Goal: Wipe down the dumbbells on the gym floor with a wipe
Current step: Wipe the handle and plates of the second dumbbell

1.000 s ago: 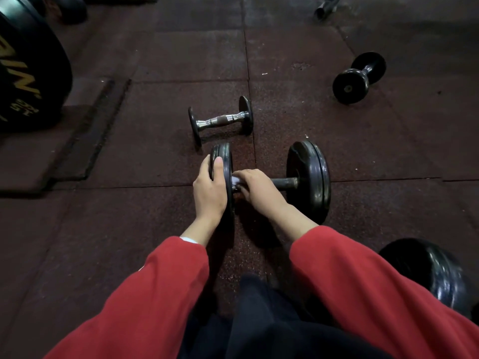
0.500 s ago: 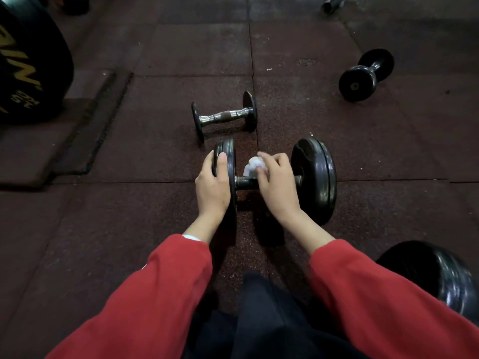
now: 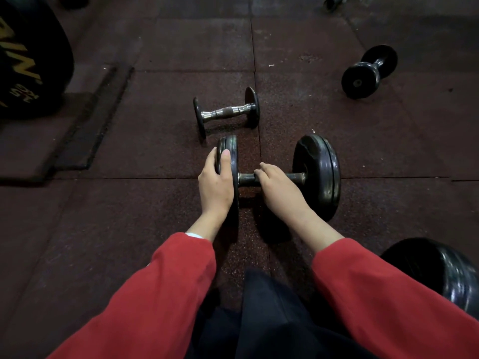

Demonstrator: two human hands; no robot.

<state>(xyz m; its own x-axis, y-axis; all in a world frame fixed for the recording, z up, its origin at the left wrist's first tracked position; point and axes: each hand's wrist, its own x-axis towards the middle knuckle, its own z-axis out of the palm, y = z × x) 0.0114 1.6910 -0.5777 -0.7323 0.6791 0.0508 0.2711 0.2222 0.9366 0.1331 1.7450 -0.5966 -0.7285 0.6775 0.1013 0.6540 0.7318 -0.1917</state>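
Observation:
A black dumbbell (image 3: 317, 174) with a dark metal bar lies crosswise on the rubber floor in front of me. My left hand (image 3: 215, 182) grips the rim of its left plate, thumb on top. My right hand (image 3: 278, 187) is curled over the bar near the middle. The wipe is hidden under that hand. A smaller chrome-handled dumbbell (image 3: 228, 112) lies just beyond. Another black dumbbell (image 3: 368, 72) sits at the far right.
A large black weight plate with yellow lettering (image 3: 28, 60) stands at the far left beside a raised mat edge (image 3: 90, 120). A big black dumbbell head (image 3: 445, 273) rests by my right forearm. A metal bar end (image 3: 333, 1) shows at the top.
My right hand has come down from above the bar and closed over it, hiding the white wipe that showed half a second ago. The left hand has kept its hold on the plate.

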